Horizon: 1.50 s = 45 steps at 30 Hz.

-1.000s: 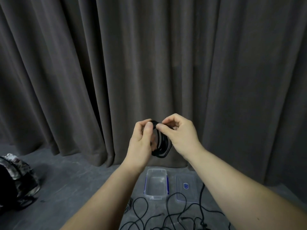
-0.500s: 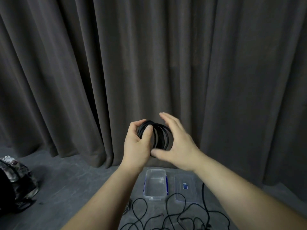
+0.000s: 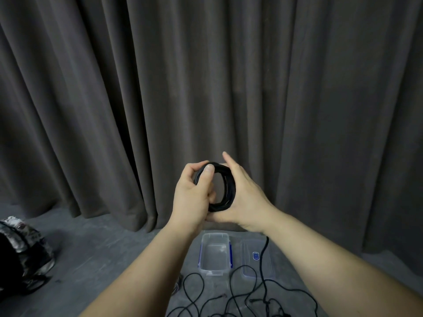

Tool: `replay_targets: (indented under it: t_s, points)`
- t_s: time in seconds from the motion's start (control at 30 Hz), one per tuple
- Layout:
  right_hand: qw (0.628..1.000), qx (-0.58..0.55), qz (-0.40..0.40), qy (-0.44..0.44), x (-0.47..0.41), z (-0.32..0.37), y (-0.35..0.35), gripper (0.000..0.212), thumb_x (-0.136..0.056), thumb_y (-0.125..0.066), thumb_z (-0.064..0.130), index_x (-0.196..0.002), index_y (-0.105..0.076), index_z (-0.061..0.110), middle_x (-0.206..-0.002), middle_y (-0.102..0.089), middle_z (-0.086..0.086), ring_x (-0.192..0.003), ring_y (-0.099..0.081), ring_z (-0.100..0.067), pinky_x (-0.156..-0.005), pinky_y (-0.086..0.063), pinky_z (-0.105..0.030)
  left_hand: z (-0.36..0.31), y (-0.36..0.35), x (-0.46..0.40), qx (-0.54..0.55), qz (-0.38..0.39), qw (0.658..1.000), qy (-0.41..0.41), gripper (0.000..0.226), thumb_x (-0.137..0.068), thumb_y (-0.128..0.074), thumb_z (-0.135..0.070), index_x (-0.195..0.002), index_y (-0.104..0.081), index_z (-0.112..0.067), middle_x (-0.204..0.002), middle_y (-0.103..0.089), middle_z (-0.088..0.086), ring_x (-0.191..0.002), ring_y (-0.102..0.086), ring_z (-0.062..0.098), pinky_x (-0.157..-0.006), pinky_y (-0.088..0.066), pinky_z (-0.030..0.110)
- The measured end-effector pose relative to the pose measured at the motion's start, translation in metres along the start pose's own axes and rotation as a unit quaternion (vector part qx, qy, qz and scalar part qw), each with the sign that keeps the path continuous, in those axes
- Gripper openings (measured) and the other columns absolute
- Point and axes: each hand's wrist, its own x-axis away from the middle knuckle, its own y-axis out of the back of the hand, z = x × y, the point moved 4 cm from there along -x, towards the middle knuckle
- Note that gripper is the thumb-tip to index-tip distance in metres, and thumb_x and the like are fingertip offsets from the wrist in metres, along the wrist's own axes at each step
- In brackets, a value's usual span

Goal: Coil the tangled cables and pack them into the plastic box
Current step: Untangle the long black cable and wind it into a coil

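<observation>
The left hand (image 3: 194, 193) is closed on a black coil (image 3: 229, 191) of cable held up in front of the curtain (image 3: 206, 76), thumb pressed on its upper rim, while the right hand (image 3: 242, 197) cups the coil's far side and bottom with fingers straight and spread. Below on the floor (image 3: 103, 248), the clear box (image 3: 215, 271) sits lidless with its lid (image 3: 257, 259) just beside it on the right. Loose black cables (image 3: 229, 298) sprawl near them, one crossing the lid, and a bag (image 3: 20, 252) lies far left.
</observation>
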Motion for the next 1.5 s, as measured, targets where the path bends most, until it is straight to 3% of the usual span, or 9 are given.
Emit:
replay_targets:
  t_s: [0.47, 0.77, 0.9, 0.97, 1.13, 1.2, 1.27, 1.37, 1.5]
  points:
    - [0.998, -0.05, -0.034, 0.03, -0.003, -0.003, -0.004, 0.108, -0.048, -0.089, 0.04, -0.139, -0.03, 0.037, -0.132, -0.044, 0.015, -0.122, -0.045, 0.002, -0.101, -0.041, -0.022, -0.005, 0.011, 0.009, -0.07, 0.125, 0.989, -0.022, 0.031, -0.087, -0.055, -0.033, -0.118, -0.059, -0.033, -0.07, -0.054, -0.005, -0.069, -0.049, 0.012, -0.066, -0.043, 0.031]
    - [0.996, -0.035, 0.069, -0.035, -0.01, -0.003, -0.012, 0.13, -0.048, -0.087, 0.055, -0.146, -0.002, 0.049, -0.146, -0.031, 0.023, -0.131, -0.039, -0.004, -0.109, -0.034, -0.03, -0.001, 0.019, 0.0, -0.023, -0.014, 0.999, -0.044, 0.014, -0.098, -0.051, -0.019, -0.109, -0.058, -0.024, -0.064, -0.052, -0.015, -0.057, -0.046, 0.001, -0.057, -0.038, 0.015]
    - [0.991, -0.048, 0.083, -0.095, -0.002, -0.033, -0.009, 0.077, -0.075, -0.074, 0.017, -0.139, -0.034, 0.035, -0.101, -0.061, 0.012, -0.072, -0.057, -0.008, -0.072, -0.051, -0.033, -0.007, 0.042, -0.017, 0.031, -0.133, 0.99, -0.039, 0.014, -0.1, -0.045, -0.01, -0.106, -0.056, -0.017, -0.06, -0.048, -0.013, -0.05, -0.039, 0.0, -0.048, -0.033, 0.013]
    - [0.987, -0.082, 0.012, -0.136, 0.002, -0.056, -0.006, 0.042, -0.079, -0.065, 0.003, -0.109, -0.053, 0.03, -0.076, -0.064, 0.003, -0.067, -0.059, -0.015, -0.075, -0.052, -0.045, -0.009, 0.055, -0.024, 0.059, -0.174, 0.983, -0.028, 0.014, -0.101, -0.045, -0.011, -0.111, -0.054, -0.013, -0.065, -0.044, -0.006, -0.05, -0.037, 0.0, -0.048, -0.032, 0.014]
    - [0.954, -0.169, -0.148, -0.196, 0.006, -0.081, 0.002, 0.014, -0.086, -0.068, 0.015, -0.075, -0.06, 0.018, -0.061, -0.062, 0.0, -0.055, -0.058, -0.016, -0.063, -0.047, -0.034, -0.009, 0.072, -0.033, 0.085, -0.218, 0.972, -0.025, 0.015, -0.101, -0.046, -0.015, -0.114, -0.054, -0.015, -0.066, -0.041, -0.004, -0.05, -0.036, 0.002, -0.052, -0.032, 0.018]
    - [0.973, -0.043, -0.175, -0.146, 0.004, -0.069, 0.006, 0.017, -0.088, -0.066, 0.024, -0.074, -0.062, 0.017, -0.06, -0.063, 0.002, -0.057, -0.057, -0.017, -0.058, -0.045, -0.029, -0.009, 0.071, -0.033, 0.064, -0.221, 0.973, -0.03, 0.018, -0.1, -0.047, -0.015, -0.117, -0.052, -0.015, -0.067, -0.042, -0.004, -0.048, -0.037, 0.002, -0.051, -0.033, 0.017]
    - [0.98, 0.156, -0.105, -0.058, -0.001, -0.042, 0.003, 0.017, -0.09, -0.061, 0.031, -0.078, -0.065, 0.019, -0.07, -0.067, 0.0, -0.071, -0.062, -0.022, -0.061, -0.047, -0.031, -0.01, 0.071, -0.033, 0.03, -0.22, 0.974, -0.036, 0.021, -0.099, -0.049, -0.019, -0.12, -0.052, -0.018, -0.077, -0.053, 0.002, -0.055, -0.049, 0.007, -0.058, -0.042, 0.021]
    - [0.92, 0.381, 0.089, 0.016, -0.007, -0.003, -0.01, 0.019, -0.092, -0.049, 0.026, -0.083, -0.065, 0.018, -0.089, -0.068, -0.005, -0.087, -0.062, -0.028, -0.063, -0.043, -0.029, -0.01, 0.069, -0.032, -0.051, -0.198, 0.978, -0.029, 0.031, -0.092, -0.054, -0.03, -0.122, -0.052, -0.023, -0.12, -0.06, 0.019, -0.111, -0.058, 0.036, -0.098, -0.046, 0.047]
    - [0.913, 0.336, 0.217, 0.078, -0.009, 0.038, -0.019, 0.03, -0.086, -0.047, 0.015, -0.105, -0.069, 0.018, -0.107, -0.068, -0.003, -0.101, -0.061, -0.026, -0.083, -0.051, -0.033, -0.015, 0.057, -0.026, -0.16, -0.146, 0.974, -0.061, 0.024, -0.097, -0.054, -0.022, -0.12, -0.049, -0.026, -0.115, -0.058, -0.007, -0.108, -0.054, 0.007, -0.094, -0.04, 0.017]
